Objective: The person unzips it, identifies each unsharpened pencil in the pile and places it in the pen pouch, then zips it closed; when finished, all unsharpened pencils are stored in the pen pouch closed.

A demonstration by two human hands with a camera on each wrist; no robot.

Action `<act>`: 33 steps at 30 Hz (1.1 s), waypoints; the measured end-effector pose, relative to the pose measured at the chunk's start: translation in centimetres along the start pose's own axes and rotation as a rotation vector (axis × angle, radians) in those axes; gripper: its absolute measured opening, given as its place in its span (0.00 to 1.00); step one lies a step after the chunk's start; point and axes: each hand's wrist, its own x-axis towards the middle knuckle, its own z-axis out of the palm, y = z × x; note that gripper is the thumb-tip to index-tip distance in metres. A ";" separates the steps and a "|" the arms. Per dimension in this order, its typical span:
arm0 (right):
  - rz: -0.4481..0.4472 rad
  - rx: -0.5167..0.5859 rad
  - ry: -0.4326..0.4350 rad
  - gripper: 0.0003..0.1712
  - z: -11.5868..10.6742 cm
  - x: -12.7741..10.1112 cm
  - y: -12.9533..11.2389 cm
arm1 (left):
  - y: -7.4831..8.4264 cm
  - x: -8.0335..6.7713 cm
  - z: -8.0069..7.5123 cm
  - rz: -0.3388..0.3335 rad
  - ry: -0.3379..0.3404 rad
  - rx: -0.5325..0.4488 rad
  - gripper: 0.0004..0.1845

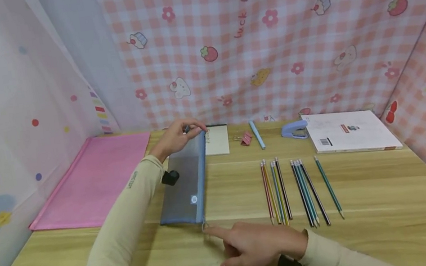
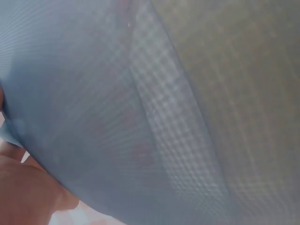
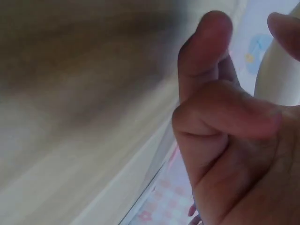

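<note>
A grey-blue mesh zip pouch [image 1: 184,187] lies lengthwise on the wooden table [image 1: 372,219]. My left hand [image 1: 178,137] grips the pouch's far end and lifts it slightly. In the left wrist view the mesh [image 2: 140,103] fills the picture, with part of my left hand [image 2: 23,192] at the bottom corner. My right hand [image 1: 249,244] rests on the table at the pouch's near end. Its index fingertip lies by the zip pull [image 1: 205,227] and the other fingers are loosely curled. The right wrist view shows that hand [image 3: 225,117] holding nothing.
Several coloured pencils [image 1: 286,191] lie in rows right of the pouch. Behind them are a notepad [image 1: 217,140], a pink binder clip [image 1: 244,139], a blue pen [image 1: 256,134], a blue stapler [image 1: 294,130] and a white book [image 1: 350,136]. A pink folder [image 1: 97,179] lies at left. Fabric walls surround the table.
</note>
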 end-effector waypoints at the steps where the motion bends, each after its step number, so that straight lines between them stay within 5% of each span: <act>1: 0.004 0.003 0.003 0.41 -0.1 0.0 0.1 | 0.1 0.0 0.0 -0.006 0.000 0.003 0.12; 9: 0.013 0.048 0.082 0.27 -1.8 0.9 1.8 | 1.2 0.3 0.4 0.022 -0.043 0.016 0.12; 17: 0.074 0.283 0.337 0.17 -4.2 2.7 4.8 | 0.8 0.2 0.9 0.025 -0.047 -0.024 0.12; 24: 0.165 0.438 0.668 0.13 -6.3 4.9 5.7 | 0.1 0.2 1.1 0.021 -0.034 -0.032 0.12; 33: 0.165 0.551 0.833 0.12 -6.0 7.3 6.6 | -0.3 0.4 1.5 0.061 -0.017 -0.008 0.11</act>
